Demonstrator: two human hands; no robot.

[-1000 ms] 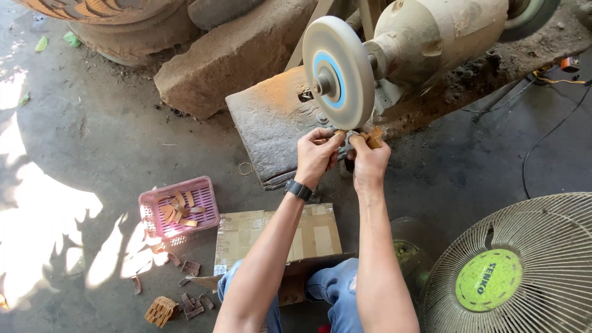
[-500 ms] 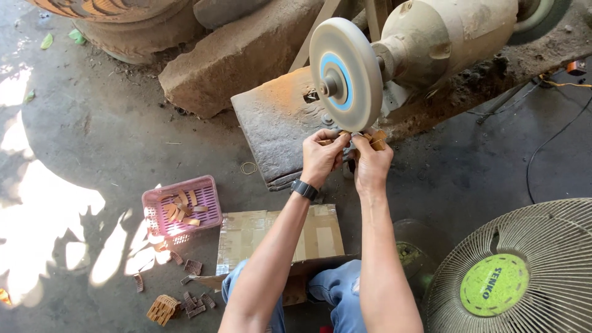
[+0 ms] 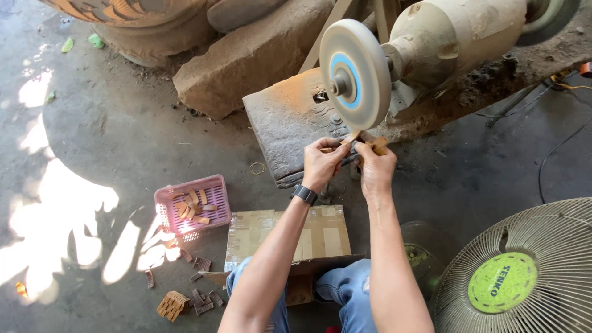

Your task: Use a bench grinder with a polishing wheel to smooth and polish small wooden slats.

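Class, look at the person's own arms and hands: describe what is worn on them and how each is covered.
Both forearms are bare, with no sleeves or gloves in view. The left hand has a dark wristwatch strapped at its wrist. The right hand wears nothing visible.

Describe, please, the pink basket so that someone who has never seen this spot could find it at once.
Start at the big round grinding wheel on its motor, then look down and left across the concrete floor, past the taped cardboard box by the person's knees. The pink basket sits just left of that box. It is the only pink, slotted plastic thing there, and it holds small tan wooden pieces.
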